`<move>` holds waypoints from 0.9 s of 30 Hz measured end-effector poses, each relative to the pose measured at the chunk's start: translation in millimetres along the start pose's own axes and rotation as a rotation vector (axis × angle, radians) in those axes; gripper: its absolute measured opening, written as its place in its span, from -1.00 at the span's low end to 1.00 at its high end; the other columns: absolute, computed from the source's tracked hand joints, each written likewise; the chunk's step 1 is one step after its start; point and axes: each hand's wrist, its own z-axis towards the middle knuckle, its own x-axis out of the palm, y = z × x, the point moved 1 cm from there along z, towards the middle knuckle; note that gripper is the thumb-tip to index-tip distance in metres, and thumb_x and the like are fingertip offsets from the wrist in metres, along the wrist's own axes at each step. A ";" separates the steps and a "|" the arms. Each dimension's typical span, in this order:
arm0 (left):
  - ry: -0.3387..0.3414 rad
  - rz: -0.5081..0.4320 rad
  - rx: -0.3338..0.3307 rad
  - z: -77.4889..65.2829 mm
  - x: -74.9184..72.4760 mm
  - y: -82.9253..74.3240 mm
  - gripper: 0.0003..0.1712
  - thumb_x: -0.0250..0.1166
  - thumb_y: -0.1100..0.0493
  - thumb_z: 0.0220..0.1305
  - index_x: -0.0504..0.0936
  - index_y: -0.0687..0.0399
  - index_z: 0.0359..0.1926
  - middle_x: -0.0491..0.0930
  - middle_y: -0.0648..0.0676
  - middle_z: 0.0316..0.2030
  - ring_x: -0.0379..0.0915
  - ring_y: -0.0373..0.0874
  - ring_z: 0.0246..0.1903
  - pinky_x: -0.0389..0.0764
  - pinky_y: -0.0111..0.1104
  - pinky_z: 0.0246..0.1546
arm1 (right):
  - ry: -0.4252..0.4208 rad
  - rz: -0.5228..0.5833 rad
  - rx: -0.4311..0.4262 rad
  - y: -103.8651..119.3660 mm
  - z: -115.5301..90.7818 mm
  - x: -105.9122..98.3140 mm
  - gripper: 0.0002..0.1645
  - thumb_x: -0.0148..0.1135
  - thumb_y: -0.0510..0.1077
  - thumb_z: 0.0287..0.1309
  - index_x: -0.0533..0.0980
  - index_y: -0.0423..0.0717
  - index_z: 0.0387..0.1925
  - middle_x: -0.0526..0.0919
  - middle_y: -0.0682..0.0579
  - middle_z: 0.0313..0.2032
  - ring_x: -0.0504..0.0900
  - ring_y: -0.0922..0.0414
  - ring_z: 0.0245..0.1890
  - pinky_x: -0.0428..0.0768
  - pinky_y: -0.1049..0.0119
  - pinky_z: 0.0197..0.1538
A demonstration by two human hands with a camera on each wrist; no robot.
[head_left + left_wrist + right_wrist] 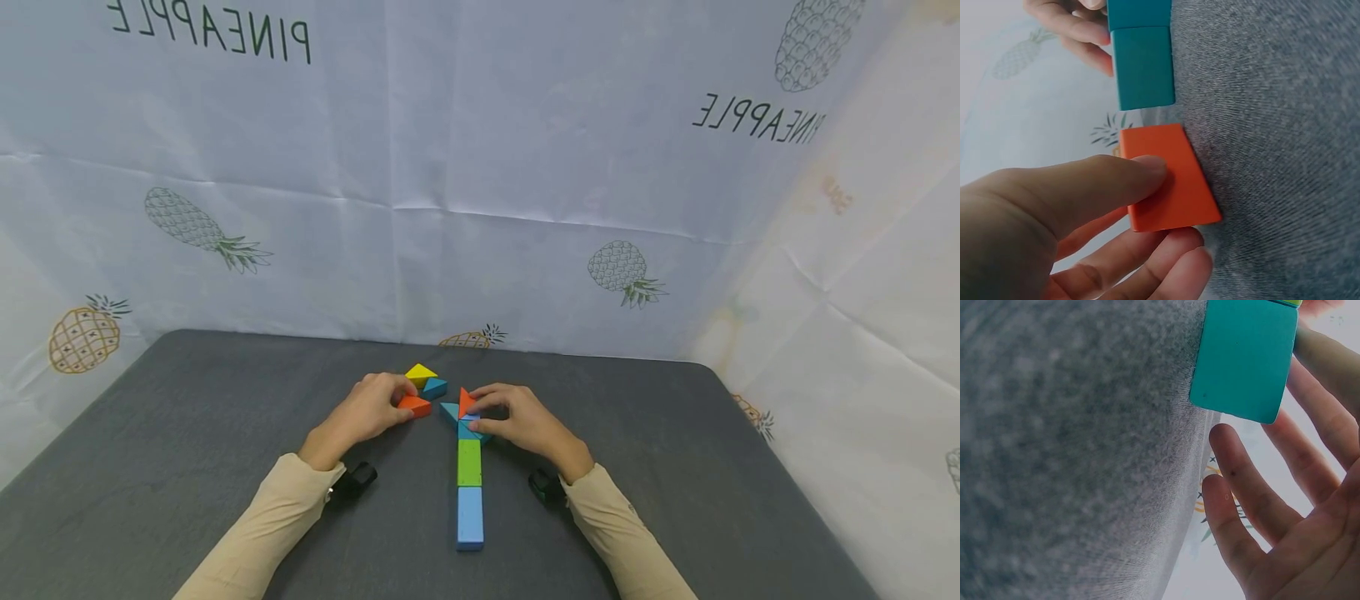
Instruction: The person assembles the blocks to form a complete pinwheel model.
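While both hands worked mid-frame, a dark gray tabletop (187, 467) filled the lower half of the head view, its far corners rounded. Wrist views showed a fine, woven-looking grain on it. Behind: pale creased cloth (510, 158) across the upper frame, printed with pineapples and mirrored PINEAPPLE lettering; whiter cloth at the right edge.

Blocks were smooth, solid-colored, crisp edges, slightly rounded corners; material unconfirmed. Left hand (367, 410), left of center, pinched an orange wedge (417, 407), thumb flat on one face, fingers underneath. Yellow block (420, 375) and blue block (434, 387), both angular, sat just above it in frame.

Right hand (521, 418), right of center, had thumb and fingertips at the top of a column, by a red-orange triangle (464, 403) and teal triangles (449, 412); couldn't tell whether it pinched or only touched. Its outer fingers were apart in the right wrist view. Below the triangles ran a green rectangle (469, 462), then a light blue rectangle (470, 512) at bottom center. Beige sleeves (258, 529) came in from the bottom edge.
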 end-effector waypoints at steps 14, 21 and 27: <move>0.066 0.013 0.040 -1.9 -1.5 -6.4 -0.70 0.45 0.26 0.15 0.72 0.20 -0.06 0.68 0.07 -0.24 0.42 -0.16 -0.36 0.51 -0.33 -0.32 | -0.002 0.014 0.010 0.2 0.6 1.5 -0.70 0.37 -0.06 0.22 0.70 -0.05 -0.03 0.60 -0.05 0.21 0.52 -0.06 0.26 0.53 -0.05 0.22; 0.086 -0.002 0.049 -2.3 0.7 -9.9 -0.71 0.46 0.27 0.15 0.73 0.20 -0.07 0.73 0.08 -0.17 0.48 -0.17 -0.33 0.58 -0.30 -0.25 | 0.000 0.018 0.007 -1.7 0.3 1.4 -0.70 0.37 -0.05 0.22 0.70 -0.04 -0.04 0.59 -0.05 0.21 0.52 -0.05 0.26 0.53 -0.06 0.22; 0.091 0.007 0.069 -2.2 3.6 -11.4 -0.71 0.46 0.26 0.15 0.74 0.18 -0.07 0.72 0.06 -0.20 0.45 -0.19 -0.35 0.57 -0.30 -0.27 | -0.004 0.014 0.010 -1.6 0.2 1.4 -0.70 0.37 -0.04 0.22 0.71 -0.04 -0.04 0.59 -0.06 0.22 0.50 -0.06 0.28 0.52 -0.06 0.24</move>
